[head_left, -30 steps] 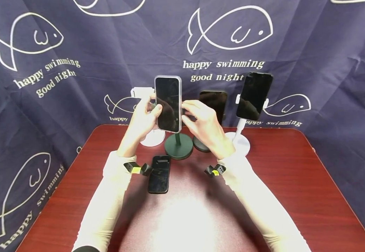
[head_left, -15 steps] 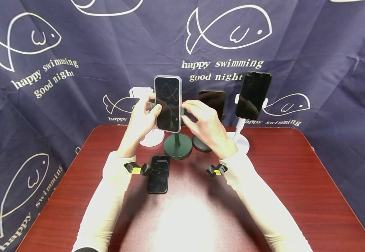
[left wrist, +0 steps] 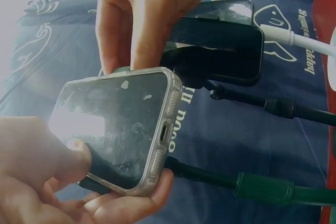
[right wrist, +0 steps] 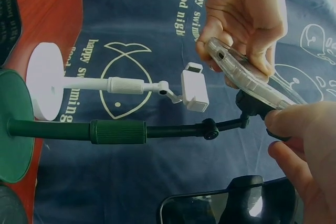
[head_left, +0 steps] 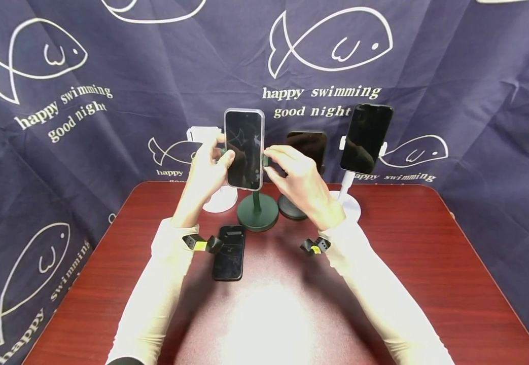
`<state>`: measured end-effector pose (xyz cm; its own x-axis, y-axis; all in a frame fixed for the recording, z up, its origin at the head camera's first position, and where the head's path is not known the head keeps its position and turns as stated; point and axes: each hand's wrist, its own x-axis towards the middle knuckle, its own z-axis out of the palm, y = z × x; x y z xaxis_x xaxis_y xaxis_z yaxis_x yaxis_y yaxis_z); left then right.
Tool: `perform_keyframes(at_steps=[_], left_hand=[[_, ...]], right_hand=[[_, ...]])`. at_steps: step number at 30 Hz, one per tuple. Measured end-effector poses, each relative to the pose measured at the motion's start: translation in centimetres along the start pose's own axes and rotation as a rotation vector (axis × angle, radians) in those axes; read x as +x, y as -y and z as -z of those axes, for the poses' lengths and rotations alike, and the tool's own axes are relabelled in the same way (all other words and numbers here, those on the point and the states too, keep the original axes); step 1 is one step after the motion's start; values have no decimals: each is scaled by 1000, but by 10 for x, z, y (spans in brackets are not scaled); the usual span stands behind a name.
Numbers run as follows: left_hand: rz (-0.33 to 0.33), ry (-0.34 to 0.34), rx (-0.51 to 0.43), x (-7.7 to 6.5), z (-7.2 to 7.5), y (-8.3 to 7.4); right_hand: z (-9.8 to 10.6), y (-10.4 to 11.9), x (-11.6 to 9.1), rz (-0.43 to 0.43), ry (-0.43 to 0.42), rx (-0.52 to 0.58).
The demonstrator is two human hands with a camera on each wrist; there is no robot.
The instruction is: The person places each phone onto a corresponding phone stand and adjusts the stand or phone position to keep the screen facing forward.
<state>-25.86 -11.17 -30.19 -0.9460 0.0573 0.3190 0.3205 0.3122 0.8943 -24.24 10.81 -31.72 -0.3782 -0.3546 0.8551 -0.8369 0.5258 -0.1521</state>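
Green stand mid-scene, and at its head a clear-cased phone, upright, screen facing out, against a dark clamp. Looks like the step of seating the phone in the clamp, hard to tell how fully gripped yet. Next, probably calls for bringing the clamp in snug against both phone edges, with the phone kept straight, before letting go. With the left hand, far from spread, holding the phone, thumb on the screen and fingers behind. With the right hand, drawn close at the fingertips, pinching the clamp just beside the phone's right edge
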Motion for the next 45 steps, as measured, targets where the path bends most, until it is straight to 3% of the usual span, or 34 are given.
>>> perform_keyframes(at_steps=[7, 14, 18, 21, 25, 28, 36, 45], left_hand=[[-9, -8, 65, 0, -2, 0], [-28, -58, 141, -5, 0, -1], [-30, -78, 145, -5, 0, 1], [-38, -80, 111, -5, -1, 2], [-50, -65, 65, -5, -3, 2], [-53, -55, 42, -6, -4, 3], [-81, -38, 54, -5, -6, 5], [-105, -43, 122, -4, -6, 6]], right_hand=[[-3, 1, -1, -11, -5, -41], [-10, 5, -2, -46, -29, -70], [-11, 12, -3, -263, -29, 71], [-12, 19, 0, -467, 23, 181], [-16, 23, 6, -616, 108, 161], [-21, 24, 10, -681, 130, 140], [-28, 24, 14, -724, 140, 121], [-29, 25, 16, -695, 120, 83]])
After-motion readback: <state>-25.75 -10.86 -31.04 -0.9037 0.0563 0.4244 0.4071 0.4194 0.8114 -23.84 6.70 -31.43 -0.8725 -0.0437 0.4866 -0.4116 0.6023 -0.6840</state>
